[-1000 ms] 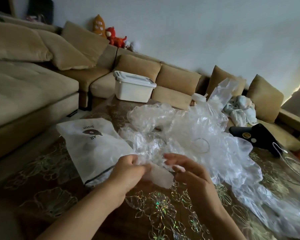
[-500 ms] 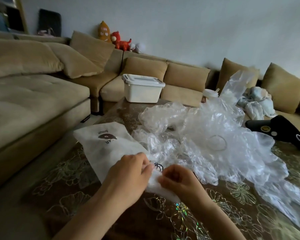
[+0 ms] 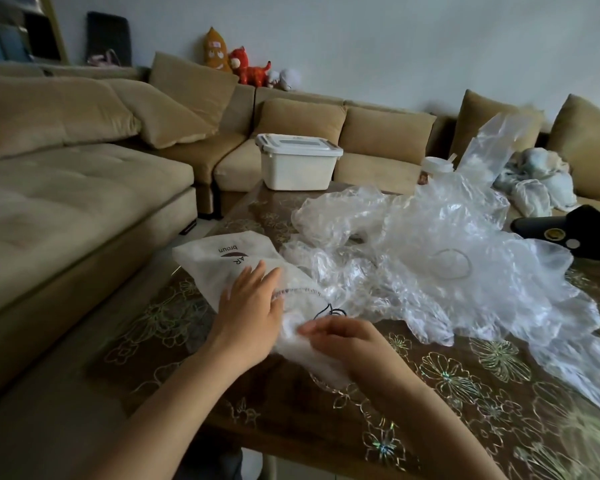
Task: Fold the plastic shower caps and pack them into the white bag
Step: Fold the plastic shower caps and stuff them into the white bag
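The left hand (image 3: 253, 308) is resting on the white fabric bag (image 3: 219, 268), fingers straight and apart; the right hand (image 3: 343, 341) is pinching a folded clear plastic cap (image 3: 314, 363), fingers curled.

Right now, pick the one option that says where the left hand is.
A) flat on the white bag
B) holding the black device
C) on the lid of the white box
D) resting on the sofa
A: the left hand lies with its fingers straight on the white bag on the table, well short of the white box at the table's far end.
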Tool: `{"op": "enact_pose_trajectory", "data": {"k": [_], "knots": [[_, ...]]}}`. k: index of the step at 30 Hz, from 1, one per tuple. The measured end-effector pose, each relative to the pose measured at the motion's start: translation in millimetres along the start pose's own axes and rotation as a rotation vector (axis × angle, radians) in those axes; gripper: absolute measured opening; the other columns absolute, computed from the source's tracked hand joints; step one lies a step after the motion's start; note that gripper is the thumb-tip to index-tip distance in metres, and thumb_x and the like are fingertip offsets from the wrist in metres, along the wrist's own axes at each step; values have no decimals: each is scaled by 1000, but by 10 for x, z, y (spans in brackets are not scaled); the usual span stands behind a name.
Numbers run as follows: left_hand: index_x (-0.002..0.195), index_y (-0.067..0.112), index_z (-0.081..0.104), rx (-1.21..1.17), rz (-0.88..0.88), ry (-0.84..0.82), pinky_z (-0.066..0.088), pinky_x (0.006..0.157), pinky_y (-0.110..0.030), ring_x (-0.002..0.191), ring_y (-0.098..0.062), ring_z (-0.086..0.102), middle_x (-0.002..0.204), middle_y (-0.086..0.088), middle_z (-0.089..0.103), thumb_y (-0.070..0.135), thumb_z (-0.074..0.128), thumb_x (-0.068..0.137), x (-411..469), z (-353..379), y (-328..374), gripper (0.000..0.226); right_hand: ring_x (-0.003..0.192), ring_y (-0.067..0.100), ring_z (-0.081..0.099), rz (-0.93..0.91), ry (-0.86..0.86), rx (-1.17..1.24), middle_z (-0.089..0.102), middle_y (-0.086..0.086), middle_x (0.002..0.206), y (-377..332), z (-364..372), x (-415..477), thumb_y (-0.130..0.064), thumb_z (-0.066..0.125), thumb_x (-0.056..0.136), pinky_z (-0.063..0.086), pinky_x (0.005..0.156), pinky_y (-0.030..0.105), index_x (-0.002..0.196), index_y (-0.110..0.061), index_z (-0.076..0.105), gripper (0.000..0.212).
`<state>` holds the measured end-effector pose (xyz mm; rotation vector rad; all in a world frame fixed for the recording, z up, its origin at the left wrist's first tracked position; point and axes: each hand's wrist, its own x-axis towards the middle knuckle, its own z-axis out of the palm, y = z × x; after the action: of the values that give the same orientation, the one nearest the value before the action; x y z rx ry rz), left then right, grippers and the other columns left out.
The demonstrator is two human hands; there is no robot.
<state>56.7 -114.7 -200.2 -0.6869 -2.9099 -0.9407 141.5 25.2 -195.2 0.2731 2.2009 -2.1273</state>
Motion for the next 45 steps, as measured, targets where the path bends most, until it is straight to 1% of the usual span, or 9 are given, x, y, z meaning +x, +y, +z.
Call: {"op": "enact_pose_trajectory", "data": {"k": [4,8,17,22,27,30,35,40,45], "knots": [[147,19,29,-271,-8,76,9,119,-35,145,-14,9,156,-1,19,20,33,101,-29,-54,38,45,86,24,67,56,86,197,65,14,106,-46,217,230,-2,50,92,56,65,33,114,-10,63,27],[146,16,30,-263,-37,92,14,118,-36,144,-16,15,155,-4,23,19,33,101,-60,-89,19,45,117,25,54,-37,250,-393,49,12,134,113,376,303,-8,53,90,46,97,29,134,-4,48,45],[146,15,29,-223,3,36,12,115,-28,144,-15,15,156,-3,21,13,34,101,-153,7,110,46,47,1,47,-91,374,-318,47,-2,55,49,521,473,-3,54,86,34,46,9,62,-10,48,26],[151,22,13,60,-19,-135,6,117,-34,146,-18,0,159,0,4,21,28,102,-198,78,110,51,89,32,63,-31,260,-234,66,20,93,50,490,321,6,41,85,52,79,43,98,3,60,24],[150,24,-9,343,-90,-452,-7,114,-47,142,-24,-21,155,-2,-25,57,16,96,-267,301,-17,68,90,16,66,-311,425,-566,66,1,102,299,-86,-279,0,57,85,56,79,30,101,-17,69,26],[148,25,-15,398,-113,-401,-12,113,-52,140,-23,-27,152,-2,-30,63,9,92,-148,357,-151,72,131,33,38,-348,621,-1215,44,14,142,395,-605,-207,-18,68,84,33,104,44,111,-25,68,27],[151,17,-1,436,-137,-144,-2,113,-55,145,-26,-11,157,-10,-13,59,6,92,-66,346,23,72,145,20,-11,-145,402,-1423,-2,0,159,488,-882,-98,-41,37,99,-8,116,39,144,-24,32,48],[145,15,29,141,208,171,10,118,-37,145,-16,6,157,-3,14,25,38,99,-155,370,580,48,138,22,31,-360,533,-1228,43,2,144,325,-924,-133,-20,50,95,14,115,35,134,-13,50,39],[147,20,25,-224,329,118,13,117,-28,144,-10,8,155,4,17,36,59,90,-200,436,745,68,78,-2,65,-502,583,-573,68,-10,97,-147,-840,-505,-4,64,85,48,70,9,90,-20,70,18]]}}
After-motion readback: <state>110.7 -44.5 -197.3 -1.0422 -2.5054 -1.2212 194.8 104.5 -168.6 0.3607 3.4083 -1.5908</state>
